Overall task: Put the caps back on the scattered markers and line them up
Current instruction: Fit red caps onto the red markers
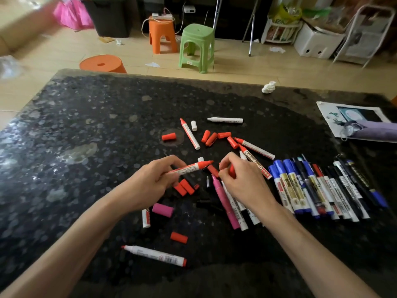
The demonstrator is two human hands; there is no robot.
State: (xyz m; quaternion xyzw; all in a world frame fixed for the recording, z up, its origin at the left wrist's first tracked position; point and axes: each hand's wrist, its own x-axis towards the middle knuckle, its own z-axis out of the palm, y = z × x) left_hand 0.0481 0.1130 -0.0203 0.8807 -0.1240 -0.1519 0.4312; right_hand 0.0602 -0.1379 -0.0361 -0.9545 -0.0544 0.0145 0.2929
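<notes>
Head, left fingers [165, 163] pinch marker [190, 167], right cap [232, 171]

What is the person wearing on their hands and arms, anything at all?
Nothing visible. The left hand and right hand are bare: no gloves, rings or watch. The left forearm and right forearm are bare too, no sleeves in view.

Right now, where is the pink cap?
Head view: the pink cap lies close to the left hand, between a white marker and the pink marker.
</notes>
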